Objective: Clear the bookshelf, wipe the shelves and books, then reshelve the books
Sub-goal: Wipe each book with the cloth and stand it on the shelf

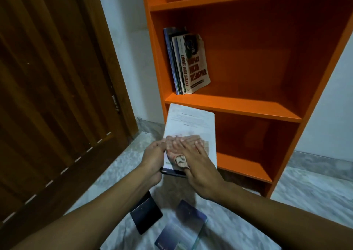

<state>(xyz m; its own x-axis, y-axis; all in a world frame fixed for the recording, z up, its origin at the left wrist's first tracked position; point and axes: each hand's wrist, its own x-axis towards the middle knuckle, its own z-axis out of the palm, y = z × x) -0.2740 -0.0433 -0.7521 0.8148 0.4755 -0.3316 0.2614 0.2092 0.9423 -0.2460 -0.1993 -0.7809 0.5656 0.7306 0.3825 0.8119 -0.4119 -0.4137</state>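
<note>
Head view: white-covered paperback book (pixel 191 123) held flat in front of orange wooden bookshelf (pixel 315 73), below its middle shelf. Left hand (pixel 152 159) gripped the book's left edge, fingers curled under it. Right hand (pixel 198 165) lay on the cover with fingers straight and close together, pressing a crumpled pinkish cloth (pixel 180 157) onto it. Small row of upright books (pixel 186 62) stood at the middle shelf's left end. Dark books (pixel 147 214) lay on pale marbled floor (pixel 305 188) below the arms
</note>
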